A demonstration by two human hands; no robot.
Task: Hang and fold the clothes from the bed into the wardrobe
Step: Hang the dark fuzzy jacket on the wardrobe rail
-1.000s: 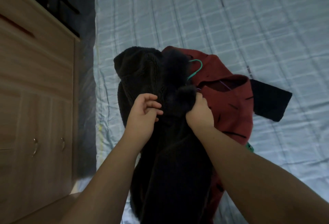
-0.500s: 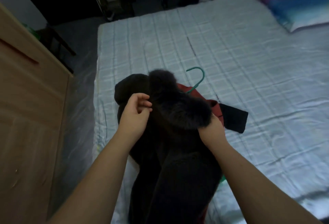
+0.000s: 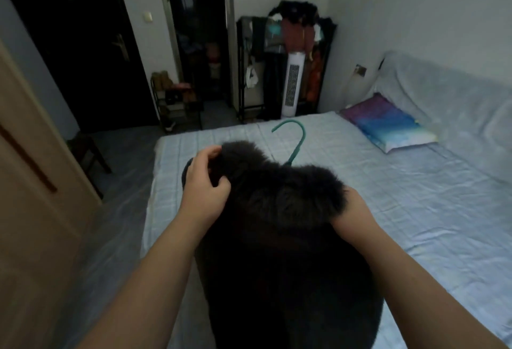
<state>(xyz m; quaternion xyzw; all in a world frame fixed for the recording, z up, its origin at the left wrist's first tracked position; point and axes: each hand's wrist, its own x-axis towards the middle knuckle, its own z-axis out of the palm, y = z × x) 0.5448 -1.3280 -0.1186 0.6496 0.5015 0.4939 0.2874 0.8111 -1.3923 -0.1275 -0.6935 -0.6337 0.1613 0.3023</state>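
Room: dim bedroom, pale blue quilted bed (image 3: 388,196).
Grip: left hand (image 3: 206,182) and right hand (image 3: 353,218) pinching black fur-collared coat (image 3: 279,238), teal plastic hanger hook (image 3: 295,141) just above.
Risk: heavy coat may slide off hanger.

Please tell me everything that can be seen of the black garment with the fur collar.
The black garment is a dark, thick piece, probably a coat, with a fluffy fur collar across its top. It is held up in front of the person, above the bed, and hangs down out of the picture. The left hand grips the collar's left end; the right hand holds its right end from beneath. A green hanger hook rises behind the collar. Seams, buttons and sleeves cannot be made out in the dim light.
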